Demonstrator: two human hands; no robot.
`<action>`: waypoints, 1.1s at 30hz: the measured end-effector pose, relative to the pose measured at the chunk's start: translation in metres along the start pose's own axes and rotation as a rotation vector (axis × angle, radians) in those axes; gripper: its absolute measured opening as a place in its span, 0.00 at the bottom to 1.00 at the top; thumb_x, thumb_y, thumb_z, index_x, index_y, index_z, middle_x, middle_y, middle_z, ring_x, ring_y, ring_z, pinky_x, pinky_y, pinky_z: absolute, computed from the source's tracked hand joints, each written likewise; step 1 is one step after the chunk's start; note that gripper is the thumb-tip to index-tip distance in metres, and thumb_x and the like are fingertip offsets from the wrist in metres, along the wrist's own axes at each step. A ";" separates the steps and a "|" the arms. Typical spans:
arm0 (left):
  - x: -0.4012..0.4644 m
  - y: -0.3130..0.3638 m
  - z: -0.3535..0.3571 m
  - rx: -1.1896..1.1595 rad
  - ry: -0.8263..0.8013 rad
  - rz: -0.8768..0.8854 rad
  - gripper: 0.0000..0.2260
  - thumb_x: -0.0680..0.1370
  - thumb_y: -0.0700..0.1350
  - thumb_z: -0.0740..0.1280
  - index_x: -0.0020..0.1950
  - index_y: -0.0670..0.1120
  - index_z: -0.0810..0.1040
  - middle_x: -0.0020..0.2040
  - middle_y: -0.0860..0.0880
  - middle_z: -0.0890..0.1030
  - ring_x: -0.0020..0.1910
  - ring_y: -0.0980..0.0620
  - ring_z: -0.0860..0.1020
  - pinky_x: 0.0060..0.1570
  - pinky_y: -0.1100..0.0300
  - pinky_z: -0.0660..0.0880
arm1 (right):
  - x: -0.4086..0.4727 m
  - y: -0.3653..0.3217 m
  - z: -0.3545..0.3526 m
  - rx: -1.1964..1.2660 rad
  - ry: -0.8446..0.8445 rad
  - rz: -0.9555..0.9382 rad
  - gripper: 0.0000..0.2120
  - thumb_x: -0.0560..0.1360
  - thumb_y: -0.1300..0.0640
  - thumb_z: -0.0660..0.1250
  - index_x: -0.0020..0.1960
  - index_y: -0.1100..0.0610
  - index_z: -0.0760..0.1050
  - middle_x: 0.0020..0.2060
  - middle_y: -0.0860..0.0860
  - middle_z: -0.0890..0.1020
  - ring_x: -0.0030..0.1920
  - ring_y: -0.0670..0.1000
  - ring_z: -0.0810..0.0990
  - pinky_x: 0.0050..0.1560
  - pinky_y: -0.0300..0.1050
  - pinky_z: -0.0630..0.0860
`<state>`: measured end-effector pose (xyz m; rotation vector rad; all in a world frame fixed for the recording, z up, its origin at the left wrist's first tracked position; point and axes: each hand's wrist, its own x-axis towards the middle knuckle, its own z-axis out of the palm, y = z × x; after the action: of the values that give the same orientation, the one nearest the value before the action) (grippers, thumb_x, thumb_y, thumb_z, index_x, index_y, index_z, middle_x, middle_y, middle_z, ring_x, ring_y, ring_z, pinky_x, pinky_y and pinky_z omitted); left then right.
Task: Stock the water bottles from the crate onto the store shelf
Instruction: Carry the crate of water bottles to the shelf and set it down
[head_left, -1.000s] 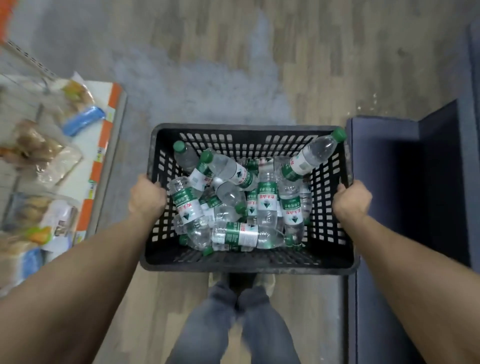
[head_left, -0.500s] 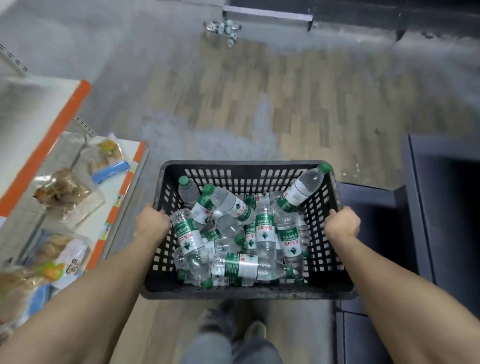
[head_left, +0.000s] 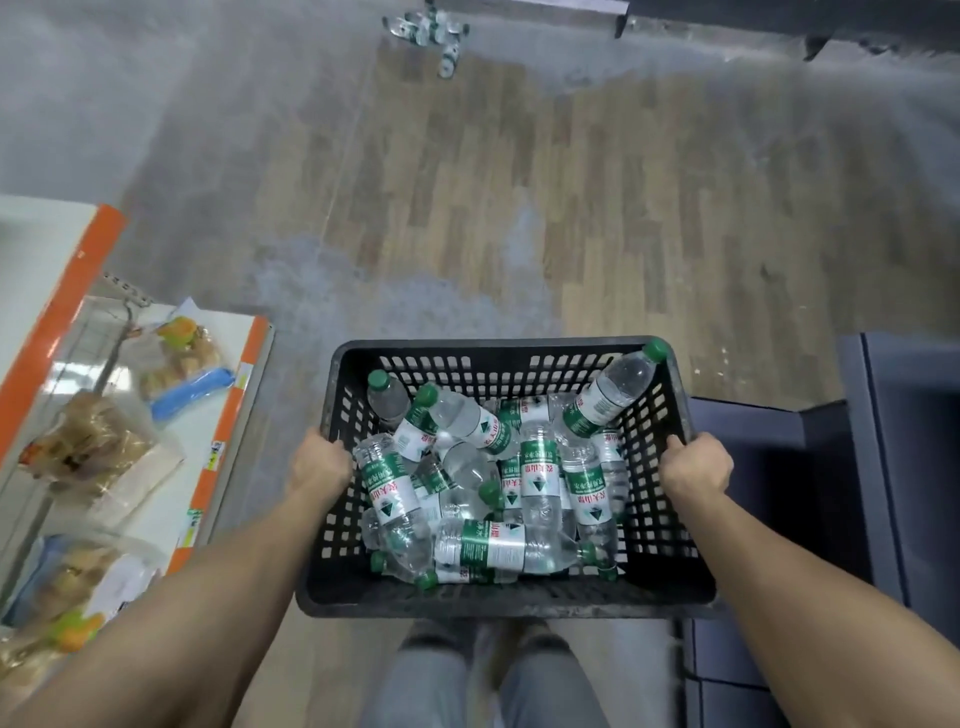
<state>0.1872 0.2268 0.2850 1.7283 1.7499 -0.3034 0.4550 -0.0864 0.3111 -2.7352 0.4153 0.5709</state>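
A black slotted plastic crate (head_left: 498, 600) hangs in front of me above the floor, carried by both hands. My left hand (head_left: 318, 464) grips its left rim, and my right hand (head_left: 696, 464) grips its right rim. Several clear water bottles (head_left: 537, 467) with green caps and green-and-white labels lie jumbled inside. One bottle (head_left: 613, 387) leans against the far right corner, its cap above the rim. A store shelf (head_left: 218, 436) with orange edging runs along the left.
The shelf on the left holds bagged snacks (head_left: 98, 447). A dark blue unit (head_left: 893, 467) stands on the right, close to the crate. More bottles (head_left: 431, 28) lie on the wooden floor far ahead. My legs show below the crate.
The view has tilted up and forward, showing more floor and the far bottles. The crate sits lower in view, and both hands keep the same grip on its rims.
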 end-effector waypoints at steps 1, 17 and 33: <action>0.009 0.015 -0.002 0.007 0.006 0.006 0.13 0.82 0.43 0.62 0.63 0.37 0.73 0.57 0.36 0.79 0.57 0.37 0.78 0.58 0.45 0.76 | 0.009 -0.011 -0.001 -0.003 0.004 -0.007 0.17 0.80 0.56 0.64 0.60 0.70 0.74 0.55 0.67 0.79 0.59 0.66 0.77 0.52 0.52 0.75; 0.157 0.345 -0.032 0.040 0.058 0.157 0.14 0.82 0.38 0.60 0.66 0.33 0.73 0.59 0.35 0.79 0.59 0.35 0.77 0.54 0.53 0.73 | 0.223 -0.253 -0.043 0.052 0.011 0.065 0.21 0.81 0.53 0.64 0.60 0.72 0.75 0.57 0.67 0.80 0.60 0.64 0.78 0.58 0.53 0.74; 0.416 0.646 -0.054 -0.017 0.092 0.206 0.15 0.80 0.46 0.65 0.64 0.40 0.75 0.56 0.39 0.81 0.54 0.37 0.78 0.52 0.51 0.74 | 0.436 -0.562 -0.068 0.119 0.036 0.082 0.19 0.80 0.54 0.65 0.60 0.70 0.76 0.56 0.64 0.80 0.59 0.62 0.79 0.54 0.49 0.76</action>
<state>0.8238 0.6605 0.2595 1.9180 1.6148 -0.1199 1.0528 0.3059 0.3212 -2.6284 0.5541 0.5008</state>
